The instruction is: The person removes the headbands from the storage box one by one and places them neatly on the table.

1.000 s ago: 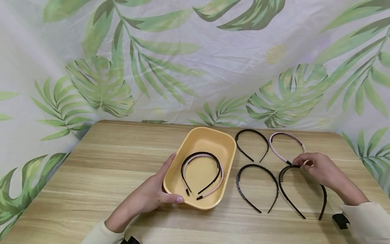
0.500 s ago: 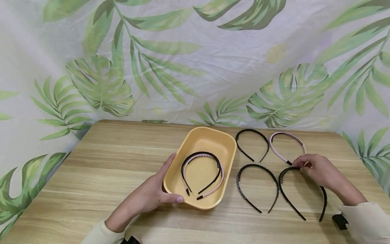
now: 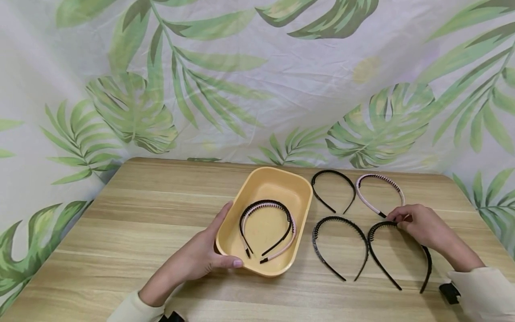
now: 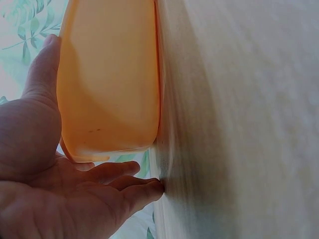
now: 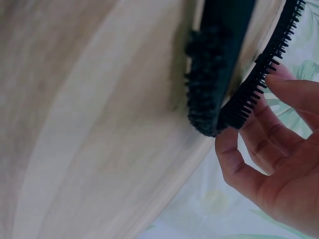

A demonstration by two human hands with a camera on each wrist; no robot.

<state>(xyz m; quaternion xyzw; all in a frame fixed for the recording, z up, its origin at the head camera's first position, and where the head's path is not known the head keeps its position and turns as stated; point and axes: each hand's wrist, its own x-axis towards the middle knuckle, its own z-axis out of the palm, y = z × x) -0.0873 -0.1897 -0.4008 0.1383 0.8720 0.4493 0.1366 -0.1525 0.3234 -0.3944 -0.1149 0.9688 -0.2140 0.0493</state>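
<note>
Right hand: grasping. We see thumb and fingers pinching the toothed arch of the near-right band, a black one toward the right of the desk. The arch probably suits a pinch, being the part farthest from the loose ends; both legs point near, so this grip leaves them free. Whether the arch is off the wood, we cannot tell.

Left hand: grasping the tray at its near-left corner, thumb along the near end, fingers against the left side. In the left wrist view the lower fingers reach down to the desk. We take it for a bracing hold, against sliding or turning; it leaves the tray's right side unblocked.

Inside the tray, toward its near end: an upper black band overlapping a pink band, legs facing near. Nested so, we judge, they take up less floor.

Right of the tray: a grey-sided band, just beside the pinched one; beyond it a plain black band; right of that, a second pink one, partly covered by the right hand. Arches far, legs near, perhaps spread so each can be picked singly.

Behind: a leaf-print cloth.
</note>
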